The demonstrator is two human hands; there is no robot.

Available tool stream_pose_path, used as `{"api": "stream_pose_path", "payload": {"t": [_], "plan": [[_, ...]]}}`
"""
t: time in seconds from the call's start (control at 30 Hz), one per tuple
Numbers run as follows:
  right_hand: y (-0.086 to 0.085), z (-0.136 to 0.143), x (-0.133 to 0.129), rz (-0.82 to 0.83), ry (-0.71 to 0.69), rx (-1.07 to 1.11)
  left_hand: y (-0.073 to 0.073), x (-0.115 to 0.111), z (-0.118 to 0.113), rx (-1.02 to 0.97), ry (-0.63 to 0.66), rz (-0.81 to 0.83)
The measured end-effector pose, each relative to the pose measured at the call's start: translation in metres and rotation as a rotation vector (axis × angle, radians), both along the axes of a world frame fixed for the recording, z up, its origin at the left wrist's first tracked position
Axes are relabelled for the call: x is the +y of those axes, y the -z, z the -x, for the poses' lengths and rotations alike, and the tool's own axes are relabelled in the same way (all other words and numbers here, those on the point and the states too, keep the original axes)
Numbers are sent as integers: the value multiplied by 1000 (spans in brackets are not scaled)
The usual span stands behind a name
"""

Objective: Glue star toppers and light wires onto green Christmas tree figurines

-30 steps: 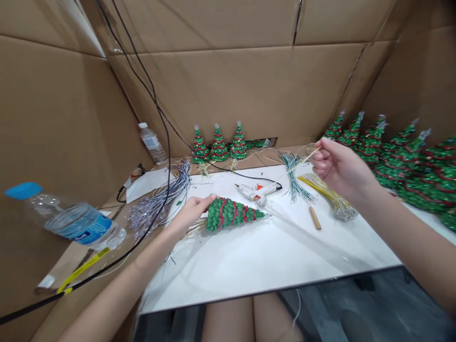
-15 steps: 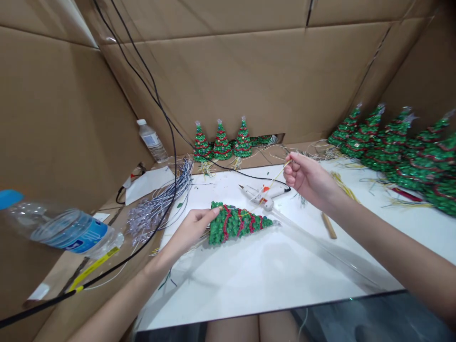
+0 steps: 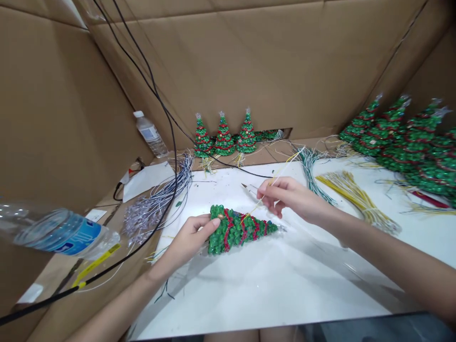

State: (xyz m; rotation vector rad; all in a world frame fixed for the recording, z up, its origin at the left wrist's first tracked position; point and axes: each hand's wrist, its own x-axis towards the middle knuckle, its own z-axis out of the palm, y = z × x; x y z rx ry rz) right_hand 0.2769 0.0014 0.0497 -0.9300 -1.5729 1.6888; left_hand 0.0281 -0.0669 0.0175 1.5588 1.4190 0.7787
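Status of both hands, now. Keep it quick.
Left hand: closed on the tree near its wide end.
Right hand: thumb and fingertips closed, holding a thin yellow wire.

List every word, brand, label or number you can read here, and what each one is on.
No text can be read with certainty.
Large bottle: white lettering on its blue label, tilted and too unclear to quote.
Small bottle: label too small and blurred to read.
Yellow tag by the black cable: dark marks, too small to read.
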Motion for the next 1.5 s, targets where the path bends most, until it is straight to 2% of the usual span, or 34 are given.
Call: {"api": "stream_pose_path", "payload": {"t": [0.13, 0.37, 0.43, 0.5, 0.63, 0.8, 0.93, 1.0, 1.1, 1.17, 1.33, 1.5], "plan": [[5, 7, -5, -85, -156, -52, -1, -1, 1, -11, 29, -7], [8, 8, -10, -268, -199, 15, 0, 0, 3, 11, 34, -15], [10, 8, -9, -243, -238, 41, 1, -1, 4, 39, 38, -43], [13, 9, -6, -147, -267, 50, 0, -1, 4, 60, 31, -77], [20, 13, 3, -26, -272, 48, -4, -1, 3, 86, 11, -150], [27, 15, 14, -17, -243, 19, -6, -1, 2, 149, -26, -173], [27, 13, 11, -51, -244, 7, -6, -2, 1, 169, -38, -152], [24, 12, 6, -160, -246, -10, -7, -3, -1, 166, -55, -169], [18, 11, -2, -537, -247, -23, -10, -4, -3, 152, -84, -183], [14, 11, -6, -713, -257, -31, -11, -5, -4, 148, -97, -152], [7, 8, -8, -777, -289, -88, -10, -4, -4, 136, -129, -19], [8, 8, -9, -743, -286, -120, -7, -4, -3, 107, -126, 24]]}}
